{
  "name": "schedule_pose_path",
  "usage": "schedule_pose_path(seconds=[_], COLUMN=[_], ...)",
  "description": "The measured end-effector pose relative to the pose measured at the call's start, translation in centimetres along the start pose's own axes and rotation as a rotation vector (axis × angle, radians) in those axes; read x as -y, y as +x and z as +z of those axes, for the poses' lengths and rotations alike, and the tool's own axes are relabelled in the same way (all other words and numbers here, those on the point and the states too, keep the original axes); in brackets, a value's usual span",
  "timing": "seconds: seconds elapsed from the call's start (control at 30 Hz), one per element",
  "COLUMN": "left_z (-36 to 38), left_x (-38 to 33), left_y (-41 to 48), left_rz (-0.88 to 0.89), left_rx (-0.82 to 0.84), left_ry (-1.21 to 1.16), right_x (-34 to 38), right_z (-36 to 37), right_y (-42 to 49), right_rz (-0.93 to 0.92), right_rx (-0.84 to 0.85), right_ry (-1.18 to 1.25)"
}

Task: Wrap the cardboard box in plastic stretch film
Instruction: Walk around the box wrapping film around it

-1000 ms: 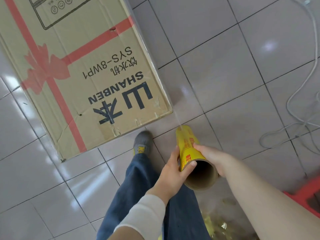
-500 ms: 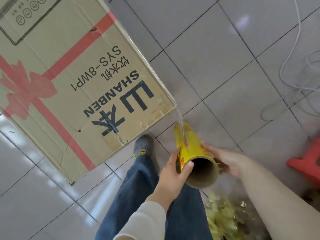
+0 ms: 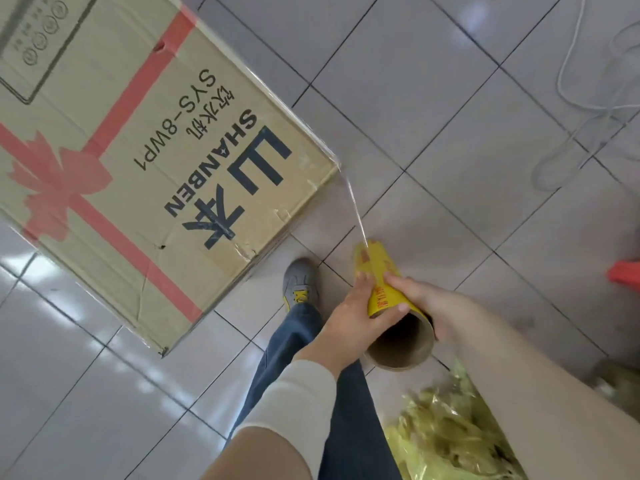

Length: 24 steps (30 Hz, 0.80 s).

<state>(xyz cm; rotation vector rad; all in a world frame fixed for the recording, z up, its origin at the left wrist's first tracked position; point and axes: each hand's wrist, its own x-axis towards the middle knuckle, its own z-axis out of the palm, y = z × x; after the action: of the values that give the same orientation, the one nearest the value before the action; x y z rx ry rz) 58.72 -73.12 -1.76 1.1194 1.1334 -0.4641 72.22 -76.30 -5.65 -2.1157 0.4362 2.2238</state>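
Cardboard box (image 3: 138, 150) blocks left; floor (image 3: 433, 133) open ahead; cables (image 3: 559, 77), red object (image 3: 625, 273) far right.

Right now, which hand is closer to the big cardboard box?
Left. The left hand grips the film roll on the side facing the cardboard box. The right hand grips the roll's other side, so the roll sits between it and the box.
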Motion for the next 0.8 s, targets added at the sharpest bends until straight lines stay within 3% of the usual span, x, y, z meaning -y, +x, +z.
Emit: schedule_pose_path(seconds=[0.1, 0.27, 0.47, 0.67, 0.8], left_z=[-0.3, -0.1, 1.6, -2.3, -5.5], left_x=[0.9, 3.4, 5.1, 6.6, 6.4], left_y=[-0.7, -2.7, -4.9, -6.3, -5.3], left_rz=[-0.004, -0.009, -0.080, -0.066, -0.013], left_rx=[-0.002, -0.167, -0.206, 0.076, 0.249], left_ry=[0.084, 0.053, -0.068, 0.136, 0.425], right_x=[-0.8, -2.8, -5.1, -7.0, -6.6], right_z=[0.5, 0.8, 3.1, 6.9, 10.2], right_y=[0.7, 1.3, 0.5, 0.8, 1.6], right_rz=[0.000, -0.030, 0.074, 0.055, 0.057], right_rx=[-0.005, -0.041, 0.119, 0.043, -0.040], right_ry=[-0.004, 0.023, 0.281, 0.146, 0.088])
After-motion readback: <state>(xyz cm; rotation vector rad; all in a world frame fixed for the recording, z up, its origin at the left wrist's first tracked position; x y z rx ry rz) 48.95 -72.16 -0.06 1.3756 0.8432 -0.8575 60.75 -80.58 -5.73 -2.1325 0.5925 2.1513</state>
